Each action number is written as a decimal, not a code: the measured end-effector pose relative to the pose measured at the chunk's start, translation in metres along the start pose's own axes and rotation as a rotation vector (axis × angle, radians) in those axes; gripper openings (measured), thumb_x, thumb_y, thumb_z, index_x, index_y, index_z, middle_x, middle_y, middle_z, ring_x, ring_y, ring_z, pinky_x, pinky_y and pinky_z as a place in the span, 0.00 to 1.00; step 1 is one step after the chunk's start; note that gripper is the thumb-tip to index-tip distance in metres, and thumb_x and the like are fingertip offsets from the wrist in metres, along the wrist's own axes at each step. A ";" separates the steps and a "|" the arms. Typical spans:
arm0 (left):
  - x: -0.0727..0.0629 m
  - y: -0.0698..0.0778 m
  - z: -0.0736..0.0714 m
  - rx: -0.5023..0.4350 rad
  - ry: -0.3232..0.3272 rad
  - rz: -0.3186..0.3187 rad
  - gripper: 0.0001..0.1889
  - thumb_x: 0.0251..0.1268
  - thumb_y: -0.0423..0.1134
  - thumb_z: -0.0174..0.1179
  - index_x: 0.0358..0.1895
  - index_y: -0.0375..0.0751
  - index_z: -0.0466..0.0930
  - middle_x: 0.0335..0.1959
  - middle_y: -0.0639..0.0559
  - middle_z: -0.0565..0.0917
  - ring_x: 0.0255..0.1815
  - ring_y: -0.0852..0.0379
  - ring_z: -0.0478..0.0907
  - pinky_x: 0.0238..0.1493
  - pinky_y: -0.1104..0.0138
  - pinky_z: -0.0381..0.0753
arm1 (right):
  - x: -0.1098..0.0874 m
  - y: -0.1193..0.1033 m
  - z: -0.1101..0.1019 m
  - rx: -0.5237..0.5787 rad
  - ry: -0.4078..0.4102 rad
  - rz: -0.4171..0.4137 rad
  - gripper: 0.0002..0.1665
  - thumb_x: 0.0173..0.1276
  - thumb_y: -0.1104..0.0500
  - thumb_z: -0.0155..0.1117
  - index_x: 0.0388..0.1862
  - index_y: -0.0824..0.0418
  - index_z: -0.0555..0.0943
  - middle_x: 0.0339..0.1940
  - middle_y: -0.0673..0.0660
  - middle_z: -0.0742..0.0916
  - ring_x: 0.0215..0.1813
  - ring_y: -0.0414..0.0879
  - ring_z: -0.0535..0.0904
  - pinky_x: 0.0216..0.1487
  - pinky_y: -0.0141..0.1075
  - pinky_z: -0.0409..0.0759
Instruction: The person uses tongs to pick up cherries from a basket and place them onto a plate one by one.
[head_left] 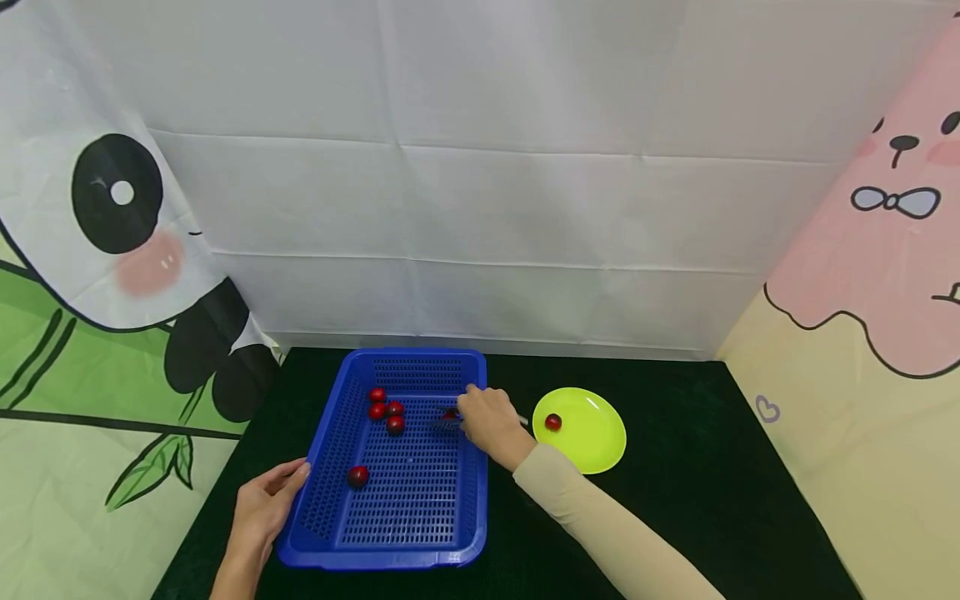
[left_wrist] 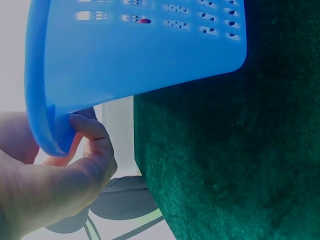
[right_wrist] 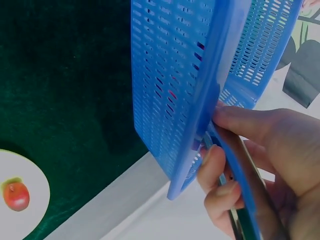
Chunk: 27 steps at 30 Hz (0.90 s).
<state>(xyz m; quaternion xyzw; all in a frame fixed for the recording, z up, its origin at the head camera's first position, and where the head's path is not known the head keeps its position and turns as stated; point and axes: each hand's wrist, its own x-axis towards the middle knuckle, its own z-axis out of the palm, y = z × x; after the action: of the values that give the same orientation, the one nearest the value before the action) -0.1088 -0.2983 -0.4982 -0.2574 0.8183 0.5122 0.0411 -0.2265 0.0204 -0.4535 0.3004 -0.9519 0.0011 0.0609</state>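
A blue plastic basket (head_left: pixel 411 560) with slotted walls holds several cherry tomatoes (head_left: pixel 395 425). My left hand (head_left: pixel 262 504) grips its left rim; in the left wrist view the fingers (left_wrist: pixel 95 135) curl beneath the edge. Over the right rim, my right hand (head_left: pixel 491 421) holds metal tongs (right_wrist: pixel 250 180) between thumb and fingers. The dark tong tips (head_left: pixel 444 425) reach inside, around a tomato (head_left: pixel 451 413) partly hidden by the hand. To the right, a yellow-green plate (head_left: pixel 588 446) carries one cherry tomato (head_left: pixel 553 422).
Dark green cloth (head_left: pixel 675 467) covers the table under the basket and plate. A white sheet (head_left: pixel 480 208) hangs behind its far edge. Printed cartoon cloths, a panda (head_left: pixel 142 267) and a pink animal (head_left: pixel 885 275), stand at the sides.
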 end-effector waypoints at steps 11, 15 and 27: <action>-0.003 0.001 0.000 -0.011 0.012 0.021 0.32 0.78 0.55 0.57 0.70 0.30 0.73 0.62 0.29 0.79 0.52 0.45 0.83 0.50 0.55 0.85 | -0.015 0.012 0.007 0.220 0.134 0.005 0.14 0.70 0.51 0.73 0.38 0.63 0.89 0.27 0.52 0.76 0.19 0.39 0.68 0.20 0.24 0.67; -0.003 0.001 0.000 -0.010 0.016 0.022 0.32 0.78 0.55 0.57 0.70 0.30 0.73 0.62 0.30 0.80 0.51 0.47 0.84 0.48 0.57 0.85 | -0.019 0.016 0.009 0.273 0.154 0.014 0.15 0.71 0.52 0.72 0.43 0.64 0.90 0.28 0.53 0.76 0.19 0.38 0.69 0.20 0.23 0.67; -0.004 0.002 0.002 0.003 0.025 0.019 0.32 0.78 0.55 0.56 0.70 0.30 0.73 0.64 0.28 0.77 0.58 0.38 0.81 0.53 0.51 0.83 | -0.030 0.028 0.019 0.433 0.293 0.032 0.17 0.69 0.54 0.75 0.49 0.65 0.89 0.39 0.57 0.85 0.22 0.39 0.72 0.22 0.24 0.70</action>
<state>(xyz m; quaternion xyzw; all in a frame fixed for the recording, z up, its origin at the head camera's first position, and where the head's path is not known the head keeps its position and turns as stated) -0.1065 -0.2949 -0.4963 -0.2560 0.8220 0.5081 0.0265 -0.2200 0.0595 -0.4752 0.2878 -0.9152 0.2491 0.1322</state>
